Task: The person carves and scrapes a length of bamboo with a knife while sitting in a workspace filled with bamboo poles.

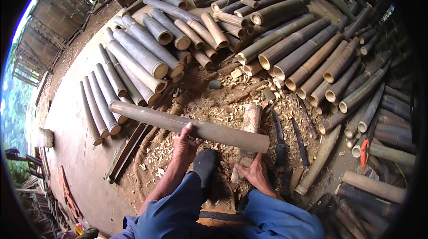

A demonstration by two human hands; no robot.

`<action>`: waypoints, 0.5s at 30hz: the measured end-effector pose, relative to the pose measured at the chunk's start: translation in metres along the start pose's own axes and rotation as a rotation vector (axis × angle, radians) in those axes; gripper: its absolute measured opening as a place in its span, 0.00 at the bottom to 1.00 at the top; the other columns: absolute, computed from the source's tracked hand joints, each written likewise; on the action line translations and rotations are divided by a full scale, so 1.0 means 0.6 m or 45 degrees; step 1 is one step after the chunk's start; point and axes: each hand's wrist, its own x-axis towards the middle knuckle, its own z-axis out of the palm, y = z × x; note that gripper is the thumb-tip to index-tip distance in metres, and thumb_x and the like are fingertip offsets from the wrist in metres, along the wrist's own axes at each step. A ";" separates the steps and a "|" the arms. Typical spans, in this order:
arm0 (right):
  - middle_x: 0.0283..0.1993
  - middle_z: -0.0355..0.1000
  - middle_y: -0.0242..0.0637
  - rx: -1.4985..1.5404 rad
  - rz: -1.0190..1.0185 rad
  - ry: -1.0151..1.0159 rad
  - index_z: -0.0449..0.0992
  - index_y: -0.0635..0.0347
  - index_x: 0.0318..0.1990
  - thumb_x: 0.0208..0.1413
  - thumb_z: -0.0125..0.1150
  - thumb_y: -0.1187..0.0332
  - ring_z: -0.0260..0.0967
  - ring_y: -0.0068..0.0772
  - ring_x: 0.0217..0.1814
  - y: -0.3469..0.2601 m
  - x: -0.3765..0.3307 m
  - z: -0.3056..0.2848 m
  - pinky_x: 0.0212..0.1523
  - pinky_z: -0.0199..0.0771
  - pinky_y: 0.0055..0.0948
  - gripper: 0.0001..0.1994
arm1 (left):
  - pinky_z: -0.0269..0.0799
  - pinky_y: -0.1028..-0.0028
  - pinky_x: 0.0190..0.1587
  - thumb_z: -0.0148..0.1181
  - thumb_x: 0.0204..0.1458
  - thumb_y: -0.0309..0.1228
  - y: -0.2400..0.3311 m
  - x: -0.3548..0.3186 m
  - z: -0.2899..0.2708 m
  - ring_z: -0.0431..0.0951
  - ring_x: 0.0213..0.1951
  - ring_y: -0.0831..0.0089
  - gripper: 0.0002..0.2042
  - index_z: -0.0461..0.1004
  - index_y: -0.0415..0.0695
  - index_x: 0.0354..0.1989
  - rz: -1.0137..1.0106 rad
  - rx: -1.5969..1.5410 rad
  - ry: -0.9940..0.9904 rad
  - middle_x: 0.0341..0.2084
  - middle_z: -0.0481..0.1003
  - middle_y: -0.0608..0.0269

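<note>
A long brown bamboo tube [196, 127] lies slantwise in front of me, its right end nearer than its left. My left hand [183, 146] is closed around the near side of its middle, thumb up along the wall and the other fingers partly underneath. At the right end, my right hand [256, 174] grips the lower edge, with its thumb pointing left and some fingers hidden. Beneath the tube is a pale wooden block [252, 117]. A knife with a dark blade and handle [279, 134] lies just right of the tube's end, beside another long blade [300, 143].
Pale wood shavings [214, 112] cover the ground around the block. Cut bamboo tubes [140, 51] lie in rows at the far left, with more tubes [307, 56] at the far right. An orange-handled tool [364, 152] lies at the right. Split bamboo strips [127, 152] are on the left.
</note>
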 end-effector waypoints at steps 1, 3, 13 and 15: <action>0.61 0.67 0.70 0.119 0.000 -0.012 0.46 0.75 0.72 0.52 0.75 0.48 0.71 0.69 0.60 -0.022 -0.006 -0.014 0.58 0.73 0.49 0.54 | 0.79 0.58 0.44 0.74 0.53 0.40 -0.003 0.003 -0.007 0.78 0.46 0.66 0.24 0.69 0.44 0.52 -0.021 -0.005 0.005 0.45 0.75 0.63; 0.57 0.69 0.64 0.112 -0.065 -0.024 0.56 0.71 0.68 0.53 0.74 0.50 0.72 0.63 0.58 -0.024 -0.008 -0.039 0.56 0.74 0.49 0.45 | 0.80 0.59 0.43 0.74 0.53 0.40 -0.013 0.013 -0.019 0.79 0.46 0.65 0.25 0.68 0.43 0.53 -0.042 0.019 0.042 0.46 0.75 0.61; 0.49 0.73 0.53 -0.644 0.312 0.238 0.69 0.61 0.51 0.49 0.75 0.53 0.72 0.61 0.54 0.094 0.004 -0.172 0.51 0.73 0.53 0.29 | 0.81 0.61 0.44 0.70 0.55 0.50 0.009 -0.004 -0.053 0.80 0.45 0.64 0.29 0.72 0.42 0.56 -0.453 0.752 -0.215 0.47 0.77 0.60; 0.49 0.75 0.53 -0.631 0.286 0.128 0.66 0.59 0.54 0.46 0.78 0.53 0.74 0.63 0.52 0.082 0.004 -0.170 0.48 0.74 0.55 0.33 | 0.79 0.66 0.42 0.70 0.55 0.44 0.023 -0.021 -0.074 0.81 0.41 0.66 0.24 0.76 0.41 0.54 -0.435 1.212 -0.589 0.42 0.80 0.61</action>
